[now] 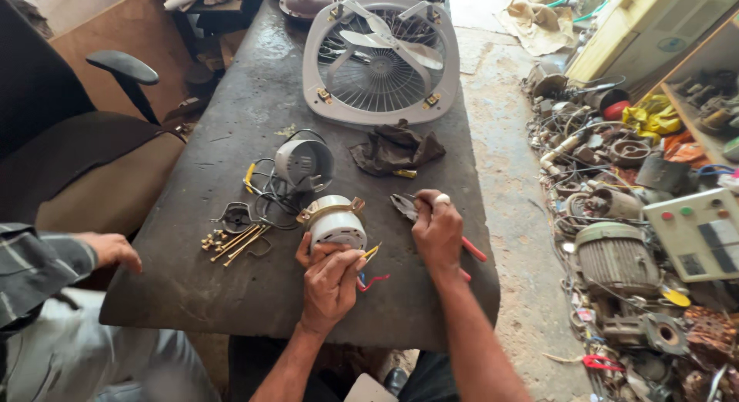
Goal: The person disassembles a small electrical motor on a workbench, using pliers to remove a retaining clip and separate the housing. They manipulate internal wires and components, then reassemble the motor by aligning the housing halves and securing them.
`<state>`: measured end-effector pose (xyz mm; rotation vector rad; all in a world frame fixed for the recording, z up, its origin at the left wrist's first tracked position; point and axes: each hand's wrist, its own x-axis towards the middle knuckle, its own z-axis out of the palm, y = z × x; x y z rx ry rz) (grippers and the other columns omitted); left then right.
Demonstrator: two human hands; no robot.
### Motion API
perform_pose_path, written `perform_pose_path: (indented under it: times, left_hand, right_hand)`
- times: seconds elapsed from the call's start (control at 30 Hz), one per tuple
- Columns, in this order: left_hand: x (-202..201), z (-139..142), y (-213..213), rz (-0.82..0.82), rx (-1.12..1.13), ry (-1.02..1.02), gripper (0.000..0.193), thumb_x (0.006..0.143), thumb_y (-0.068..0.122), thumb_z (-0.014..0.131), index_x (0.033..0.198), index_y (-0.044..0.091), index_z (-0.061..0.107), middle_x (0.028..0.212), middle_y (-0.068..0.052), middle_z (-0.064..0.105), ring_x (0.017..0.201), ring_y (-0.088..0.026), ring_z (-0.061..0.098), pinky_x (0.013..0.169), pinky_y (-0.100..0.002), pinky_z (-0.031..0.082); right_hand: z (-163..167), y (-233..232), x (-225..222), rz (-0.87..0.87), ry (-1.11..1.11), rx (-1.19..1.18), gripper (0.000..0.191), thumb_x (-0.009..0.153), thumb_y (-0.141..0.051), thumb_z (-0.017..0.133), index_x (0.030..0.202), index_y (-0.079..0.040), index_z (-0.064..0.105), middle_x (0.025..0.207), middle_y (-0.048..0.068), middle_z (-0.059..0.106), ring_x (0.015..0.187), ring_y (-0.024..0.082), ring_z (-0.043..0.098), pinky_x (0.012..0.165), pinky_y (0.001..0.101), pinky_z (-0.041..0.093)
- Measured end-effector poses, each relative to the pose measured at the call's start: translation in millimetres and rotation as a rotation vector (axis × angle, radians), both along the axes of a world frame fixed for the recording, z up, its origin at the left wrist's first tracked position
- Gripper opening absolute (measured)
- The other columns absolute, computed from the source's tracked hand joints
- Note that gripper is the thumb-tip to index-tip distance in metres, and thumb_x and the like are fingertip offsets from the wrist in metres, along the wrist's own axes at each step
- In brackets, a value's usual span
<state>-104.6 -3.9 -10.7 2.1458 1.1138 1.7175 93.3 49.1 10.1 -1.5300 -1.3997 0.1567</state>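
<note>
The left hand is clamping the white cylindrical motor's coloured wire ends steady while the right hand, just right, is gripping red-handled pliers.

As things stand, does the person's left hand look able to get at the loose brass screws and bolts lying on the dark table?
Probably yes. The left hand holds the small white motor's wires, and the brass screws and bolts lie just to its left on bare table, nothing between. It would have to let the wires go first.
</note>
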Motion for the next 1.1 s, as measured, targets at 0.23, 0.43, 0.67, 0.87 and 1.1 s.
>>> perform_pose_path:
  times: [0.23, 0.43, 0.67, 0.87, 1.1]
  left_hand:
    - [-7.0, -8.1, 3.7, -0.078, -0.03, -0.241, 0.005, 0.103, 0.013, 0.06, 0.104, 0.009, 0.063, 0.094, 0.0, 0.079, 0.108, -0.018, 0.073, 0.126, -0.05, 0.025]
    - [-11.2, -13.3, 4.1, -0.053, 0.028, -0.262, 0.006, 0.1, 0.013, 0.065, 0.1, 0.008, 0.066, 0.097, -0.004, 0.074, 0.109, -0.021, 0.074, 0.126, -0.053, 0.035]
    - [-20.9, -5.1, -7.9, -0.047, -0.001, -0.155, 0.008, 0.096, 0.014, 0.07, 0.1, 0.008, 0.07, 0.103, -0.006, 0.075, 0.112, -0.024, 0.072, 0.124, -0.051, 0.035]
    - [-40.0, 11.4, -19.0, -0.084, -0.039, 0.103, 0.012, 0.088, 0.016, 0.077, 0.099, 0.013, 0.072, 0.1, -0.001, 0.077, 0.116, -0.023, 0.068, 0.12, -0.052, 0.031]
    - [-45.5, 18.9, -19.5, -0.072, 0.003, 0.289, 0.023, 0.083, 0.017, 0.081, 0.106, 0.016, 0.075, 0.098, 0.001, 0.078, 0.111, -0.018, 0.065, 0.114, -0.05, 0.03]
  right_hand:
    - [3.5, -51.0, -15.3, 0.047, 0.123, 0.061, 0.023, 0.087, 0.0, 0.072, 0.11, -0.004, 0.072, 0.096, 0.008, 0.07, 0.076, 0.018, 0.064, 0.07, 0.0295, 0.052]
    - [10.3, -102.8, -44.1, 0.185, 0.151, 0.042, 0.016, 0.085, 0.001, 0.073, 0.099, -0.006, 0.076, 0.088, 0.004, 0.073, 0.076, 0.014, 0.068, 0.069, 0.0269, 0.053]
    - [29.1, -113.9, -58.6, 0.205, 0.219, -0.197, 0.015, 0.085, -0.002, 0.072, 0.097, -0.007, 0.078, 0.085, 0.004, 0.071, 0.071, 0.019, 0.069, 0.066, 0.0311, 0.055]
    - [17.6, -130.1, -67.8, 0.239, -0.232, -0.103, 0.043, 0.064, -0.011, 0.085, 0.106, -0.007, 0.075, 0.1, 0.019, 0.066, 0.093, 0.038, 0.063, 0.08, 0.0452, 0.049]
    - [2.2, -129.4, -64.7, 0.177, 0.102, -0.18, 0.018, 0.079, -0.01, 0.078, 0.096, -0.006, 0.072, 0.085, 0.008, 0.076, 0.075, 0.021, 0.072, 0.071, 0.0327, 0.056]
